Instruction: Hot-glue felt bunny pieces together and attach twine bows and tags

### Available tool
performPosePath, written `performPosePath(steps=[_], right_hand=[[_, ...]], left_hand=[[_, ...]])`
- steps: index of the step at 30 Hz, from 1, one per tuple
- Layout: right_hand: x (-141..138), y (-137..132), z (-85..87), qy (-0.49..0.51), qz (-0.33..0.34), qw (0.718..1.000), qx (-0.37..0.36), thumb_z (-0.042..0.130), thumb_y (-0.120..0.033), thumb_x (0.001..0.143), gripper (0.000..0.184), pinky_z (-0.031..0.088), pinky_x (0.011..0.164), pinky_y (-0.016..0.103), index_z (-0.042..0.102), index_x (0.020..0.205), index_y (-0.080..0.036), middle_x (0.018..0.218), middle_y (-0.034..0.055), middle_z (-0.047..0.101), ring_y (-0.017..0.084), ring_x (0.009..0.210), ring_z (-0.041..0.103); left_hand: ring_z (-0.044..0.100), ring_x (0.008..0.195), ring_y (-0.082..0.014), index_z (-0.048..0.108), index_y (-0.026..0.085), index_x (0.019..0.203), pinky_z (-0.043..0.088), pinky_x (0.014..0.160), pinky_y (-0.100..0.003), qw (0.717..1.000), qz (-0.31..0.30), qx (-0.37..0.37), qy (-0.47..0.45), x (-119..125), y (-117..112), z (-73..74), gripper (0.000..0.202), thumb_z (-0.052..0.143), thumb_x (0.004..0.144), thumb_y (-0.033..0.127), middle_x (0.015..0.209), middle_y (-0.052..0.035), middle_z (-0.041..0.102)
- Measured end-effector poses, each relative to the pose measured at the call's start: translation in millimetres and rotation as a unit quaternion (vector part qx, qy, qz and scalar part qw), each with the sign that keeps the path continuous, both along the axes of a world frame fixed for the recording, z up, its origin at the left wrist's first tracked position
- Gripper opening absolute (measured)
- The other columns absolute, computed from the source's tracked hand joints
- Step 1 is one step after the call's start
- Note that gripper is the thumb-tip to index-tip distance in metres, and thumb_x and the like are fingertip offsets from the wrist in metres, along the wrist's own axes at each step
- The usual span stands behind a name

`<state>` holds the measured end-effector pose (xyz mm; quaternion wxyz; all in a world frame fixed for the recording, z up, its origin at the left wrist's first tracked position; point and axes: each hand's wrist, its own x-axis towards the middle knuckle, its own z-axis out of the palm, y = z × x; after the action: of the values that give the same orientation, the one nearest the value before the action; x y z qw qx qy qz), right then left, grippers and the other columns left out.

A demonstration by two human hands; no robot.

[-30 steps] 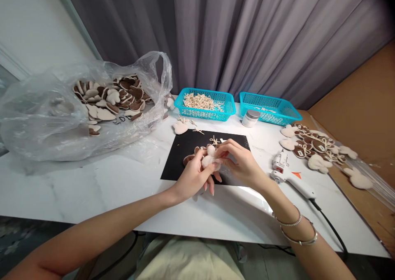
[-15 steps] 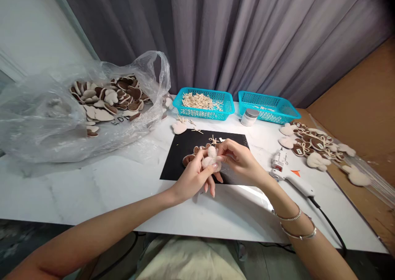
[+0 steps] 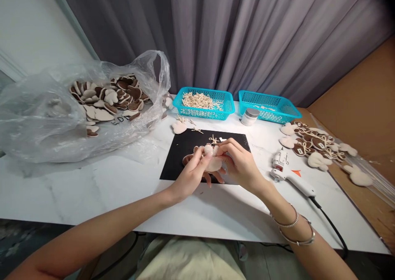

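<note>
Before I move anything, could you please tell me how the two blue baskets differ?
The left basket holds a heap of pale cord pieces; the right basket shows only a few whitish bits. A lidded jar partly hides the right basket's front; no jar blocks the left basket. Both are blue with perforated walls.

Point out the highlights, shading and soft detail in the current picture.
Head view: pale highlights streak the plastic bag; head view: soft shading darkens the white table near the forearms; head view: the upper right corner falls to black; head view: the held plush piece shows little surface detail.
</note>
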<state>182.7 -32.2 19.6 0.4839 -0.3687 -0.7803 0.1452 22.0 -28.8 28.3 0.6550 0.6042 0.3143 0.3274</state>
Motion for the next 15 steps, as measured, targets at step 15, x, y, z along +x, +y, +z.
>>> performPosePath(steps=[15], right_hand=[[-2.4, -4.6, 6.3, 0.186, 0.067, 0.948, -0.247, 0.046, -0.015, 0.084, 0.011, 0.034, 0.039, 0.022, 0.041, 0.077, -0.021, 0.064, -0.0052, 0.045, 0.006, 0.04, 0.044]], left_hand=[[0.062, 0.05, -0.0143, 0.031, 0.024, 0.102, 0.036, 0.037, -0.019, 0.998, -0.055, -0.001, -0.041, -1.5, 4.2, -4.5, 0.024, 0.033, 0.092, 0.046, 0.078, 0.0006, 0.059]])
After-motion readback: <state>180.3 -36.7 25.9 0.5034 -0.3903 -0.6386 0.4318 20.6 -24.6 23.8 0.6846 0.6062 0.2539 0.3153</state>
